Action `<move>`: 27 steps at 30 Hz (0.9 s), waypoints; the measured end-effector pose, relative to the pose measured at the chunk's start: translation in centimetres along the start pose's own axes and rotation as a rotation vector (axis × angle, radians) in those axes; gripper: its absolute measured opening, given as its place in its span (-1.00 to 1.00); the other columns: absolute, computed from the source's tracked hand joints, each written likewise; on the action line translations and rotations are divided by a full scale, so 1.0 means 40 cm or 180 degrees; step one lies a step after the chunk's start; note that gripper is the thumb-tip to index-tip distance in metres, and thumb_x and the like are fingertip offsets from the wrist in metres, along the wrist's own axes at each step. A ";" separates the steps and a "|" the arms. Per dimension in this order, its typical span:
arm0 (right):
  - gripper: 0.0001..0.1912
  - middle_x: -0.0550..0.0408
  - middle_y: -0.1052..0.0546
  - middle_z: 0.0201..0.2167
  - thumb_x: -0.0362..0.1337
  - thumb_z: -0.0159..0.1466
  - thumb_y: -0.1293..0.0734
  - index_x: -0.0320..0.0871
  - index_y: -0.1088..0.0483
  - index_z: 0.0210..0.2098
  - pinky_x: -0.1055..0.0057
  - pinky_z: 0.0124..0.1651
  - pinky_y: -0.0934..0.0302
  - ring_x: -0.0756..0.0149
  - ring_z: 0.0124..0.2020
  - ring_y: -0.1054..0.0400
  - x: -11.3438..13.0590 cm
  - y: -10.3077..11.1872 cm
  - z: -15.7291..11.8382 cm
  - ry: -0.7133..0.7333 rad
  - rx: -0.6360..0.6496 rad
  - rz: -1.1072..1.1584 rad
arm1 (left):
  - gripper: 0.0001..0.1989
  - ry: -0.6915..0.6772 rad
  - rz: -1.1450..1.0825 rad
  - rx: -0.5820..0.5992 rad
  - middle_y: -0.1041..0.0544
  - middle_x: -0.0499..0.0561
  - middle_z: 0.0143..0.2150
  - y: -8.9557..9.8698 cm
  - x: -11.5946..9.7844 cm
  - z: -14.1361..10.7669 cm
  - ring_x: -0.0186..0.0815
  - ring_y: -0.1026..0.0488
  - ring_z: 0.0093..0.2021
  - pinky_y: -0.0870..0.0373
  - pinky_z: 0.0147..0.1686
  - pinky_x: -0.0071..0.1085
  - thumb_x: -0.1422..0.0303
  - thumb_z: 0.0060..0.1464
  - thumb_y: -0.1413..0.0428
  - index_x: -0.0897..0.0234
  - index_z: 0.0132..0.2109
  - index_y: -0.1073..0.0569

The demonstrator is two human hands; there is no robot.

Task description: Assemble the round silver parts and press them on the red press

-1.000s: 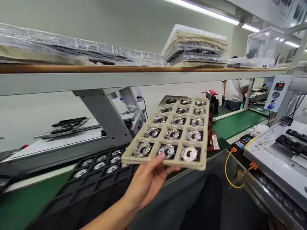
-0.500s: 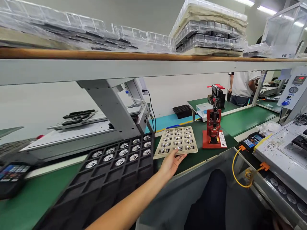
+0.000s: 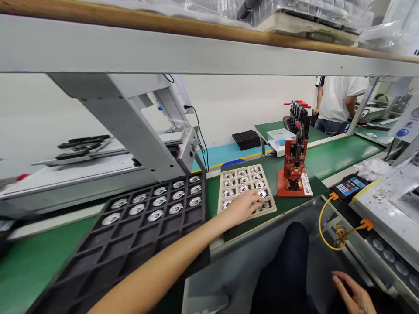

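My left hand [image 3: 244, 206] reaches over the near side of a beige tray [image 3: 235, 179] with metal ring parts in its compartments. Its fingers are bent down at the near right compartments, and what the fingertips touch is too small to make out. To the left, a large black tray [image 3: 131, 231] carries silvery round parts [image 3: 155, 215] in its far rows. My right hand [image 3: 353, 293] is low at the bottom right, away from both trays, fingers loosely bent and apart, holding nothing visible. Right of the beige tray stands a red toggle press [image 3: 294, 170].
A shelf beam [image 3: 196, 48] crosses overhead, with a slanted metal post [image 3: 121, 117] at left. Orange-yellow cable [image 3: 322, 222], a keypad device [image 3: 350, 186] and a white machine [image 3: 393, 205] are at right. A person in a white shirt [image 3: 338, 98] stands behind.
The beige tray now lies flatter on the green bench. My left hand has moved from its near edge to over its compartments. My right hand has come into view, and the camera has tilted down.
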State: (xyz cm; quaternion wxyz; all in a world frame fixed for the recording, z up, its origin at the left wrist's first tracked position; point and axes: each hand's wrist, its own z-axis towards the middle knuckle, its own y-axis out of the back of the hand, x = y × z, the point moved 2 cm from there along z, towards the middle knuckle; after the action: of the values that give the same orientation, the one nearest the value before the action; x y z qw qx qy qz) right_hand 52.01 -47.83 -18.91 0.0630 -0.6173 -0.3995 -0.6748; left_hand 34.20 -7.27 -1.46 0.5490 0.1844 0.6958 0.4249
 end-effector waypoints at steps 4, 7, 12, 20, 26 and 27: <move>-0.52 -0.07 -0.75 -0.11 0.23 0.25 -0.44 0.01 -0.73 -0.14 0.41 -0.10 -0.59 -0.05 -0.07 -0.69 0.106 0.024 0.022 0.0269 -0.0002 -0.0096 | -0.71 -0.0137 0.0346 0.0482 -0.50 0.09 -0.13 0.010 0.032 0.115 -0.02 -0.49 -0.06 -0.44 -0.04 -0.21 0.30 0.06 -0.34 0.22 -0.05 -0.61; -0.47 -0.10 -0.74 -0.09 0.25 0.24 -0.45 -0.05 -0.72 -0.14 0.49 -0.15 -0.58 -0.01 -0.07 -0.68 0.123 0.045 -0.003 0.0307 -0.0067 -0.0060 | -0.80 -0.0212 0.0440 0.0549 -0.49 0.09 -0.14 0.011 0.022 0.132 -0.04 -0.48 -0.07 -0.42 -0.06 -0.23 0.31 0.03 -0.34 0.24 -0.22 -0.52; -0.41 -0.09 -0.72 -0.16 0.30 0.34 -0.35 -0.08 -0.69 -0.11 0.41 -0.08 -0.55 0.07 -0.16 -0.65 0.155 0.077 -0.043 -0.0080 -0.0010 0.0311 | -0.95 -0.0664 0.0275 0.0462 -0.55 0.02 -0.19 -0.009 -0.132 0.127 -0.18 -0.49 -0.19 -0.41 -0.14 -0.32 0.33 0.29 -0.11 0.19 -0.18 -0.43; -0.36 0.00 -0.59 -0.11 0.16 0.34 -0.47 -0.06 -0.44 0.26 0.32 -0.16 -0.44 0.23 -0.22 -0.48 0.443 0.202 0.049 0.0617 0.0066 0.1131 | -0.72 -0.2947 -0.0697 0.0523 -0.68 0.21 -0.07 -0.173 -0.506 0.195 -0.08 -0.60 -0.03 -0.51 0.07 -0.18 0.28 0.44 -0.01 0.16 -0.16 -0.60; -0.55 0.15 -0.53 -0.34 -0.07 0.25 -0.57 -0.09 -0.53 0.06 0.35 -0.24 -0.38 0.30 -0.35 -0.40 0.462 0.277 0.038 0.0640 -0.0516 0.0806 | -0.74 -0.3144 -0.0900 0.0749 -0.72 0.24 -0.06 -0.249 -0.595 0.235 0.01 -0.64 -0.02 -0.53 0.12 -0.04 0.27 0.40 -0.11 0.14 -0.18 -0.69; -0.56 0.16 -0.53 -0.35 -0.09 0.25 -0.57 -0.10 -0.54 0.06 0.35 -0.25 -0.37 0.31 -0.36 -0.40 0.452 0.284 0.034 0.0657 -0.0587 0.0753 | -0.76 -0.3150 -0.0909 0.0786 -0.72 0.24 -0.07 -0.259 -0.604 0.237 0.01 -0.64 -0.02 -0.53 0.13 -0.03 0.28 0.39 -0.12 0.14 -0.19 -0.69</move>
State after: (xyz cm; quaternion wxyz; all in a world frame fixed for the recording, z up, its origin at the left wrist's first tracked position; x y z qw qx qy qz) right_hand 55.51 -47.26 2.19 0.1258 -0.5907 -0.2520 -0.7562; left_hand 53.07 -26.97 4.65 0.8384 0.3296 0.4165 0.1229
